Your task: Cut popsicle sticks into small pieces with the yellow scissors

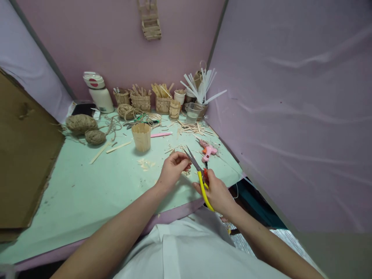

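Observation:
Yellow-handled scissors are held in my right hand, their dark blades parted slightly and pointing up and left. Close to the blade tips, my left hand has its fingers curled together in a pinch; whatever they grip is too small or hidden to name. Small wood scraps lie on the table left of my left hand, and more bits show beneath its fingers. A light wooden cup stands upright beyond my left hand.
A pink glue gun lies beyond the scissors, its cord near the table's right edge. Twine balls, a pink pen and loose sticks lie on the green table. Stick-filled containers and a white bottle line the back; cardboard stands left.

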The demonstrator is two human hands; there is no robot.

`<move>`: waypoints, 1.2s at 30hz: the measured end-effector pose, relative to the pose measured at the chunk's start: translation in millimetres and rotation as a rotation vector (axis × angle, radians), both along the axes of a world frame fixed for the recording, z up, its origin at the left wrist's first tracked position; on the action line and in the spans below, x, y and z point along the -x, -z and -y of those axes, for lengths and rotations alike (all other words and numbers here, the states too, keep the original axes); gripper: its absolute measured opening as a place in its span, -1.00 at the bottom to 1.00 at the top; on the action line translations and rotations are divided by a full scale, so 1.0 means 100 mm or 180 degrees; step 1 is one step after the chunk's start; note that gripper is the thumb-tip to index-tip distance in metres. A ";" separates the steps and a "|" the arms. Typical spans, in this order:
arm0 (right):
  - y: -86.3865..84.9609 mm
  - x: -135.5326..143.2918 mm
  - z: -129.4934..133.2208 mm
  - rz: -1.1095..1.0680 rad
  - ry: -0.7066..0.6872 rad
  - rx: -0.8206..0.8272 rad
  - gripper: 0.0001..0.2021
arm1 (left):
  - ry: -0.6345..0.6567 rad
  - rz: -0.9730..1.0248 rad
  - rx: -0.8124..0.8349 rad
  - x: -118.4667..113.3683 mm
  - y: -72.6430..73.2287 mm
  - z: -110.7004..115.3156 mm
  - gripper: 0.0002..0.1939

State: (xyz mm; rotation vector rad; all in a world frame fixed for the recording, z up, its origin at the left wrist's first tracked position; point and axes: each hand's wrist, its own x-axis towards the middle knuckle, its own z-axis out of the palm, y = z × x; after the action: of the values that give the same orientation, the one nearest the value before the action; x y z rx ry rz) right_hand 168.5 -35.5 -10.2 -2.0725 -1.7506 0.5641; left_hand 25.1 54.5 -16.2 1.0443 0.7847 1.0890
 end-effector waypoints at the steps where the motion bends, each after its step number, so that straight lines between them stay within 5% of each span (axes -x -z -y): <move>1: 0.00 0.00 0.00 0.0020 -0.0001 -0.0020 -0.72 | 0.0011 -0.0007 -0.0015 0.00 0.00 0.00 -0.89; 36: 0.04 -0.02 0.02 0.0125 -0.0090 -0.0046 -0.71 | 0.0147 -0.0105 0.0105 0.00 -0.02 0.01 -0.85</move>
State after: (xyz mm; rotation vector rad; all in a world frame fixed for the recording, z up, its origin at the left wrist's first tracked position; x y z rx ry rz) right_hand 170.5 -37.2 -14.4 -2.0656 -1.8033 0.5207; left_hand 25.5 53.9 -14.4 1.0499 0.7987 1.0187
